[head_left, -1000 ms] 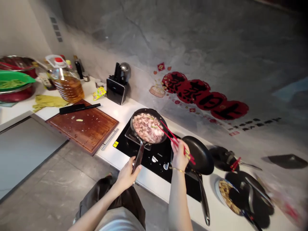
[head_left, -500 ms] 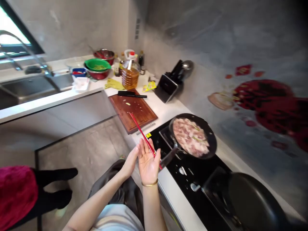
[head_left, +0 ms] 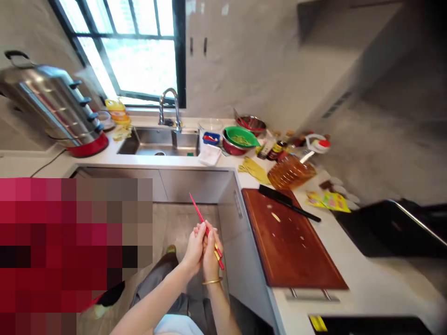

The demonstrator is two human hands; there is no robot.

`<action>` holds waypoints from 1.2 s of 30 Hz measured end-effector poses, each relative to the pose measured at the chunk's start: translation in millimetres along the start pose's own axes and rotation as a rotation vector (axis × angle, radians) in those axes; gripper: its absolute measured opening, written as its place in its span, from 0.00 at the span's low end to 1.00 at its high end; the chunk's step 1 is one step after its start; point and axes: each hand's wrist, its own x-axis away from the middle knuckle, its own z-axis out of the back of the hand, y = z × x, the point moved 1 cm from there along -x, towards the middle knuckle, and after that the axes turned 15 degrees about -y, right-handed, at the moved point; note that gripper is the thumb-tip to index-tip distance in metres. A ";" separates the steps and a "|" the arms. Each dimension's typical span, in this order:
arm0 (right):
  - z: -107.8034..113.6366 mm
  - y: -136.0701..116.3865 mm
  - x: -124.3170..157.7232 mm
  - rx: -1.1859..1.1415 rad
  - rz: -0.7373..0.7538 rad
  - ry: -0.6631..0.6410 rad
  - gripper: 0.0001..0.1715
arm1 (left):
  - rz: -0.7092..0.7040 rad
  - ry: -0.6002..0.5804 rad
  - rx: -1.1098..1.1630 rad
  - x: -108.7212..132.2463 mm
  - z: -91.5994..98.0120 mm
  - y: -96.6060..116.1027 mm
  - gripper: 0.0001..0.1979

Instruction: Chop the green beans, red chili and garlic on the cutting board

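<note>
Moved: long red chopsticks off pan, now over floor, left of brown wooden cutting board on white bench | right hand fingers clenched round them | left hand pressed alongside, grasp cannot tell | stirring paused

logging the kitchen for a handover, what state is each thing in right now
red chopsticks, clamped between both hands, tips up
left hand, flat against the chopsticks
right hand, closed around the chopsticks
cutting board, flat, a few scraps on it
knife, lying across the board's far end
oil bottle, capped, partly full
green colander, nested in a red bowl
steamer, lid on
</note>
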 end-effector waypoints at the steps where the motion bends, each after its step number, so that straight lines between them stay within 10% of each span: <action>1: -15.2 7.3 -25.7 0.040 0.005 -0.031 0.29 | -0.026 0.039 -0.010 -17.9 12.8 20.0 0.27; 10: -129.5 29.5 -209.4 0.132 -0.054 -0.374 0.30 | -0.222 0.283 0.052 -151.6 95.7 164.5 0.24; 17: -99.0 27.0 -393.9 0.198 -0.340 -1.076 0.33 | -0.435 0.458 0.130 -284.4 166.7 265.9 0.15; 21: -78.0 25.8 -577.9 0.629 -0.108 -0.705 0.22 | -0.410 0.490 0.147 -359.5 189.7 325.3 0.12; 27: -123.7 32.9 -818.8 1.495 0.014 -0.497 0.27 | -0.307 0.287 0.255 -443.0 186.5 353.3 0.15; 31: -137.6 51.4 -870.5 1.809 -0.117 -0.524 0.21 | -0.265 0.298 0.328 -482.5 195.7 355.6 0.14; 36: -124.0 74.2 -836.8 1.844 -0.178 -0.604 0.26 | -0.189 0.399 0.354 -541.9 222.2 368.9 0.07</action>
